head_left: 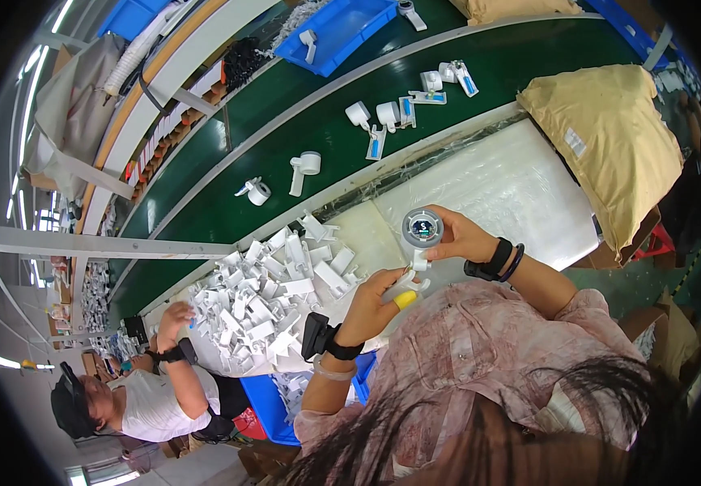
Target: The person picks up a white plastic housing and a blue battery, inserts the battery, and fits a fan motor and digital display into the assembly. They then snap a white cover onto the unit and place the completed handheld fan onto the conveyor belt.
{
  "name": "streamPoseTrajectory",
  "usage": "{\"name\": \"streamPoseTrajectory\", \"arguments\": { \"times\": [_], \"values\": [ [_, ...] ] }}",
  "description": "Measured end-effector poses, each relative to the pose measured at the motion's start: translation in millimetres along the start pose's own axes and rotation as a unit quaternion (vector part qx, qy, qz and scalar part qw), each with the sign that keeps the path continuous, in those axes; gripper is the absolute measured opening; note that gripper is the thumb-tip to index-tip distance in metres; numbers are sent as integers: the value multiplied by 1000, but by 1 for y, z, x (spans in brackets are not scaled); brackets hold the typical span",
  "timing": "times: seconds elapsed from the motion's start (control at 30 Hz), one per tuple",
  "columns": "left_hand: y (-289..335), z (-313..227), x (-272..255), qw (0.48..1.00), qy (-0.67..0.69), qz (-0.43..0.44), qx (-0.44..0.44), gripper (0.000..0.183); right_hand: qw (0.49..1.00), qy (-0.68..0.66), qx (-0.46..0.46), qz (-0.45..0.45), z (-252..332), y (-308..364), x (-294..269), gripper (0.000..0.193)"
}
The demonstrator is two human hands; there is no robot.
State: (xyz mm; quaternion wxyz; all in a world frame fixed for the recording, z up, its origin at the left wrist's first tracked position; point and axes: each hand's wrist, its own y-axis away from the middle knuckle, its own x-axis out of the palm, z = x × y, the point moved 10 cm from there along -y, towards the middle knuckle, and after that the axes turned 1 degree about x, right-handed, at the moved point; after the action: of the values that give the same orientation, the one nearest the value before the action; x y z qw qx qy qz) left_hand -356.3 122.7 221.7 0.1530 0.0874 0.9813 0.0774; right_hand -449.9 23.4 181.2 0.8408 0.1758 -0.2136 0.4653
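My right hand [462, 236] is closed on a round device head [422, 228], which has a grey rim and a dark circuit board in its open face. A short white stem [420, 260] runs down from the head. Just below it, my left hand [371, 306], with a yellow cover on the thumb, pinches a curved white plastic piece [415, 283]. The stem and this piece meet or nearly meet; whether they are joined cannot be made out. To the left of my left hand lies a big heap of white plastic parts [257, 296] on the worktable.
Beyond the table runs a green conveyor belt [274, 166] bearing several white round-headed devices [388, 113]. A blue tray [338, 36] stands past it. A brown paper sack [609, 146] is at right, a blue bin [265, 405] below the heap. A co-worker [156, 397] reaches in at left.
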Motion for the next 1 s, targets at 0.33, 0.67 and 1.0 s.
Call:
{"name": "streamPoseTrajectory", "arguments": {
  "times": [0.33, 0.67, 1.0],
  "values": [
    [-10, 7, 5, 999, 32, -15, 10, 41, 1000, -6, -1, -10, -4, 1, -13, 73],
    [-71, 92, 8, 963, 245, -84, -80, 38, 993, -10, 19, -112, -30, -20, -87, 56],
    [-150, 127, 0, 985, 146, -89, -37, 43, 984, -17, 31, -177, -25, -42, -175, 59]
  ]
}}
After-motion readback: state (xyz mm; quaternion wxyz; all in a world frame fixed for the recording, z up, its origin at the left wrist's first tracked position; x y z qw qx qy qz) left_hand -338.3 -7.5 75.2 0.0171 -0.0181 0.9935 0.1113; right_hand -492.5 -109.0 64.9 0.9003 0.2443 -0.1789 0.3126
